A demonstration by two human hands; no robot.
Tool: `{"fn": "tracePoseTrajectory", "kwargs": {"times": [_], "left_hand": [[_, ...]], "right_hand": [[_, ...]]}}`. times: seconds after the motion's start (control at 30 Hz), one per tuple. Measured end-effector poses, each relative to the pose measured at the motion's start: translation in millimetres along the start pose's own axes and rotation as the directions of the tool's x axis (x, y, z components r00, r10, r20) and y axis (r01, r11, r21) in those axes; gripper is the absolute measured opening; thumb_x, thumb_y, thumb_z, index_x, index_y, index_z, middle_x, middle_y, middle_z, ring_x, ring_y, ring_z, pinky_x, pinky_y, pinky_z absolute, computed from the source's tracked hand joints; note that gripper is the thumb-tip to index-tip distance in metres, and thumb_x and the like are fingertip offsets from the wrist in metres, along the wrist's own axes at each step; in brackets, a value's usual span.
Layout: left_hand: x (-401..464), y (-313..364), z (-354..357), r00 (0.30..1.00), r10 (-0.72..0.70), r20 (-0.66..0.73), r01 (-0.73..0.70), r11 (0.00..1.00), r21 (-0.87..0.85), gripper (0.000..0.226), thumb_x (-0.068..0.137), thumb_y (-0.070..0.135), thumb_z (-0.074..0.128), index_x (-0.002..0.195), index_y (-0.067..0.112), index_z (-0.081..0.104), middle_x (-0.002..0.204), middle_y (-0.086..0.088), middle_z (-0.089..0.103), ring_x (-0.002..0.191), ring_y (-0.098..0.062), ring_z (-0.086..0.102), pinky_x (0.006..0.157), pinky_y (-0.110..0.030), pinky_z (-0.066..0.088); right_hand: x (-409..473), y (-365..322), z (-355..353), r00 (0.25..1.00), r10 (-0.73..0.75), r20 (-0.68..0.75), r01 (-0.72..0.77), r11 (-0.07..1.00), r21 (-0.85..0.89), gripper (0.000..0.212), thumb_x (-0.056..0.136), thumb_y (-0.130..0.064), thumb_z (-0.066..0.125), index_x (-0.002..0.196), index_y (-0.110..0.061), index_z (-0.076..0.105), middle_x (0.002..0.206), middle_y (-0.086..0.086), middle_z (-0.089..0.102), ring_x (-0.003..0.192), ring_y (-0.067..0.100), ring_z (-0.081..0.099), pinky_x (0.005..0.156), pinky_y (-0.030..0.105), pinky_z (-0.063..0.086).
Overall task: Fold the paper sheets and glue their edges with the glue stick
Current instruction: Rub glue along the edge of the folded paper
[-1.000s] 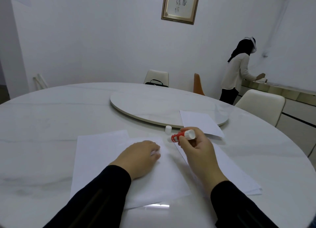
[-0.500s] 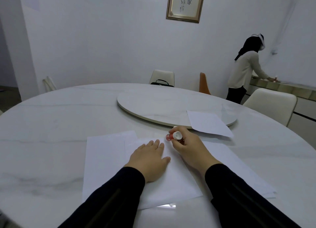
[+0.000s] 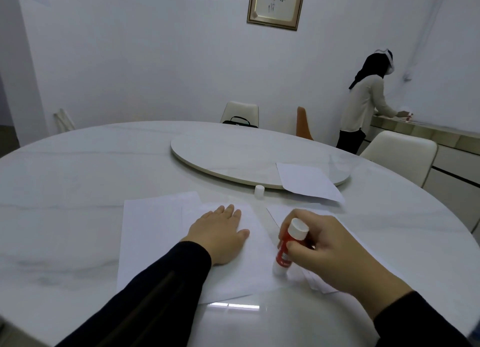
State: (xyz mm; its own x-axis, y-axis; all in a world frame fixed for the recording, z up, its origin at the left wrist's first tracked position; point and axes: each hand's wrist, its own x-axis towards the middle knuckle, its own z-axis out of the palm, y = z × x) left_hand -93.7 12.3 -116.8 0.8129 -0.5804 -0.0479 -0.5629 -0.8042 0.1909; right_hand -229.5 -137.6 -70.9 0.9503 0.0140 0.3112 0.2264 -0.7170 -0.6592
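Paper sheets (image 3: 155, 232) lay overlapped on the near side of the round marble table (image 3: 78, 170). On the upper sheet the left hand (image 3: 220, 236) rested flat, fingers spread, gripping nothing. Just right of that hand, the right hand (image 3: 335, 253) was clenched around the red glue stick (image 3: 287, 248), held nearly upright with its white lower end touching the sheet's right edge. Beyond the sheets stood a small white cap (image 3: 259, 191), just beside the turntable (image 3: 233, 154), where a folded sheet (image 3: 306, 181) overlapped the rim.
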Motion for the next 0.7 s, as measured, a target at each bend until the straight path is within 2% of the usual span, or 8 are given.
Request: {"fn": "tracePoseTrajectory", "kwargs": {"times": [0.1, 0.2, 0.3, 0.37, 0.43, 0.5, 0.57, 0.7], "left_hand": [[-0.4, 0.0, -0.4, 1.0, -0.002, -0.005, 0.002, 1.0, -0.011, 0.061, 0.097, 0.043, 0.02, 0.152, 0.019, 0.004, 0.161, 0.002, -0.003, 0.148, -0.014, -0.002, 0.121, -0.033, 0.002], [-2.0, 5.5, 1.1, 0.998, -0.052, -0.028, 0.052, 0.999, 0.001, 0.062, 0.097, 0.045, 0.02, 0.151, 0.017, 0.01, 0.161, -0.001, 0.005, 0.148, -0.017, 0.005, 0.119, -0.035, 0.007], [-7.1, 11.3, 1.3, 0.958, -0.236, -0.165, 0.252, 0.964, 0.082, 0.057, 0.094, 0.046, 0.022, 0.135, 0.01, 0.039, 0.141, -0.008, 0.041, 0.131, -0.024, 0.036, 0.107, -0.038, 0.026], [-12.8, 10.7, -1.3, 0.917, -0.344, -0.202, 0.369, 0.924, 0.099, 0.054, 0.094, 0.047, 0.023, 0.125, 0.009, 0.047, 0.127, -0.008, 0.05, 0.119, -0.025, 0.044, 0.1, -0.038, 0.029], [-15.6, 5.8, -3.4, 0.901, -0.37, -0.227, 0.39, 0.92, 0.048, 0.056, 0.094, 0.047, 0.024, 0.131, 0.01, 0.044, 0.127, -0.009, 0.049, 0.12, -0.026, 0.042, 0.1, -0.039, 0.029], [-15.4, 1.8, -5.4, 0.911, -0.317, -0.263, 0.321, 0.947, -0.03, 0.053, 0.094, 0.045, 0.026, 0.135, 0.014, 0.039, 0.133, -0.007, 0.046, 0.127, -0.026, 0.037, 0.104, -0.04, 0.027], [-15.2, 1.1, -7.5, 0.937, -0.208, -0.281, 0.199, 0.978, -0.063, 0.046, 0.093, 0.039, 0.031, 0.131, 0.019, 0.044, 0.137, -0.003, 0.044, 0.131, -0.023, 0.034, 0.106, -0.04, 0.026], [-14.7, 3.7, -4.9, 0.975, -0.12, -0.185, 0.116, 0.993, -0.031, 0.038, 0.092, 0.032, 0.032, 0.123, 0.019, 0.048, 0.125, 0.0, 0.049, 0.124, -0.022, 0.042, 0.1, -0.037, 0.031]], "right_hand": [[-10.2, 1.8, -8.4, 0.999, -0.005, 0.033, 0.003, 0.998, 0.063, 0.018, 0.056, -0.034, 0.053, 0.067, -0.024, 0.062, 0.072, 0.007, 0.065, 0.07, 0.029, 0.06, 0.065, 0.04, 0.053], [-9.0, 3.9, -20.0, 1.0, -0.012, -0.015, 0.017, 0.938, 0.347, 0.009, 0.06, -0.014, 0.059, 0.066, -0.013, 0.066, 0.068, 0.013, 0.067, 0.055, 0.033, 0.054, 0.049, 0.029, 0.048], [6.5, -0.7, -35.8, 0.97, 0.098, -0.22, 0.113, 0.623, 0.774, 0.014, 0.068, 0.006, 0.057, 0.072, -0.007, 0.059, 0.076, 0.015, 0.069, 0.052, 0.019, 0.062, 0.048, 0.02, 0.05], [23.6, -5.3, -42.4, 0.919, 0.254, -0.302, 0.171, 0.434, 0.884, 0.014, 0.079, 0.009, 0.052, 0.082, -0.005, 0.051, 0.091, 0.016, 0.065, 0.066, 0.017, 0.071, 0.06, 0.019, 0.057], [45.1, -4.8, -43.1, 0.887, 0.338, -0.315, 0.185, 0.365, 0.912, 0.017, 0.084, 0.006, 0.055, 0.097, -0.005, 0.051, 0.098, 0.015, 0.064, 0.079, 0.02, 0.073, 0.073, 0.024, 0.06], [66.8, -1.9, -36.9, 0.873, 0.38, -0.304, 0.126, 0.427, 0.896, 0.036, 0.082, 0.001, 0.063, 0.116, -0.006, 0.053, 0.093, 0.008, 0.07, 0.082, 0.017, 0.071, 0.078, 0.03, 0.059], [87.5, 3.5, -25.3, 0.866, 0.395, -0.306, 0.036, 0.562, 0.826, 0.048, 0.08, 0.003, 0.066, 0.125, -0.008, 0.054, 0.092, 0.004, 0.072, 0.082, 0.015, 0.07, 0.076, 0.029, 0.053], [120.7, 19.1, 7.3, 0.843, 0.459, -0.279, -0.201, 0.752, 0.628, 0.046, 0.073, 0.005, 0.075, 0.113, -0.007, 0.056, 0.099, 0.006, 0.068, 0.092, 0.022, 0.067, 0.083, 0.034, 0.054]]}}
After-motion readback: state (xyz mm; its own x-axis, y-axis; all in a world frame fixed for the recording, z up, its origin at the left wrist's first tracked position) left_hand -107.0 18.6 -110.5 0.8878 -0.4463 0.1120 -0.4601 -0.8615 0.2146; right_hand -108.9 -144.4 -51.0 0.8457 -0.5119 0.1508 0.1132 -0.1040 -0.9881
